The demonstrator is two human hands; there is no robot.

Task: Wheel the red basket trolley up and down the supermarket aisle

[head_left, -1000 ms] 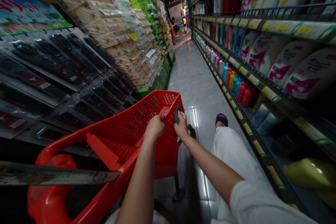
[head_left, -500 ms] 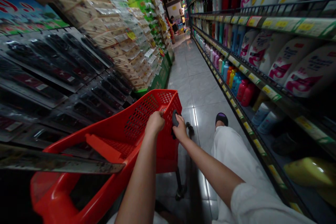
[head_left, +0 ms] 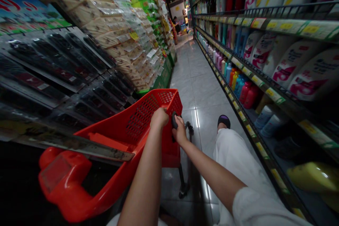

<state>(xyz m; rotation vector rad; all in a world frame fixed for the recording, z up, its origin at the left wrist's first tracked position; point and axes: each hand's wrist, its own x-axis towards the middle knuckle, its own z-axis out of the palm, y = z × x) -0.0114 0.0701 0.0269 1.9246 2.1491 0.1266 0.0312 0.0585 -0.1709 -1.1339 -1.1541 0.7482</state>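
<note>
A red plastic shopping cart (head_left: pixel 106 127) with a perforated basket stands aslant in the aisle, its handle end (head_left: pixel 62 180) at the lower left. My left hand (head_left: pixel 159 117) is closed over the basket's right rim. Lower and to the right, my right hand (head_left: pixel 180 130) wraps round a dark rounded piece (head_left: pixel 174 120) at the cart's side; whether it is part of the cart I cannot tell. The metal shelf edge (head_left: pixel 113 152) on the left reaches over the basket by the handle. Caster wheels (head_left: pixel 182 190) show below.
Shelves of bottles (head_left: pixel 283 56) line the right side. On the left hang packaged dark goods (head_left: pixel 74 63), with stacked tissue-like packs (head_left: pixel 116 35) beyond. The tiled floor (head_left: pixel 203 91) runs ahead to a seated person (head_left: pixel 176 24). My foot (head_left: pixel 224 122) is near the right shelf.
The cart's handle end has shifted right, and more of its rear shows past the left shelf edge. The front end has moved slightly left. Both hands keep their hold.
</note>
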